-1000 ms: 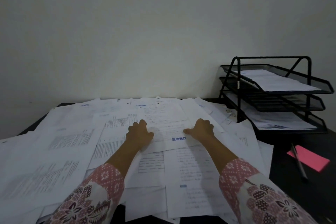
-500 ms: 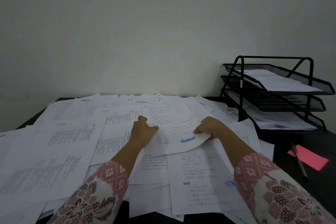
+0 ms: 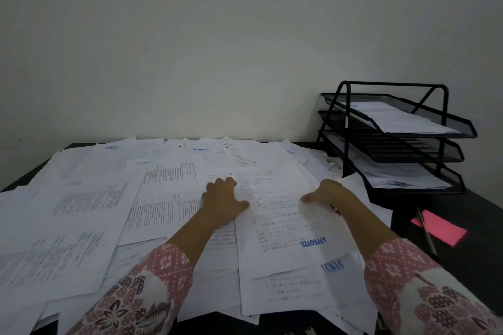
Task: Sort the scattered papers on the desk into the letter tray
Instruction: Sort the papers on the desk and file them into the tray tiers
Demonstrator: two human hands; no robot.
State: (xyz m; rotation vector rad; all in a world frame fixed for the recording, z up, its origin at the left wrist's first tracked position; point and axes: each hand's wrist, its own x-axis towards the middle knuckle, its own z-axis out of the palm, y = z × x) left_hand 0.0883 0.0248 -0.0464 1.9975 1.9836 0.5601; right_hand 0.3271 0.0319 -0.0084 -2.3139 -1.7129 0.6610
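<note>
**A:** What are the fingers doing?

**B:** The left hand has its fingers curled at the left edge of a white printed sheet with a blue stamp. Its thumb lies on the top face, so it pinches that edge. The right hand grips the opposite edge. Its thumb stretches across the page, and the other fingers are tucked behind the paper, mostly hidden.

**A:** And where is that sheet?

**B:** It spans the gap between the two hands, mid-desk. It lies over the scattered white papers that cover most of the black desk. I can't tell how far it is lifted off the pile.

**A:** Can you read any of the writing?

**B:** The stamp says "APPROVED" in blue capitals, upside down from here, near the sheet's closer right corner. The page just beneath shows "LUNAS" in blue, also inverted. At the far edge of the spread there is another "APPROVED" and another "LUNAS". The body text is too small to read.

**A:** Where is the tray?

**B:** The black wire-mesh three-tier letter tray stands at the right rear of the desk, apart from both hands. White sheets lie in its top and bottom tiers. In front of it sits a pink sticky-note pad with a dark pen lying across it.
</note>
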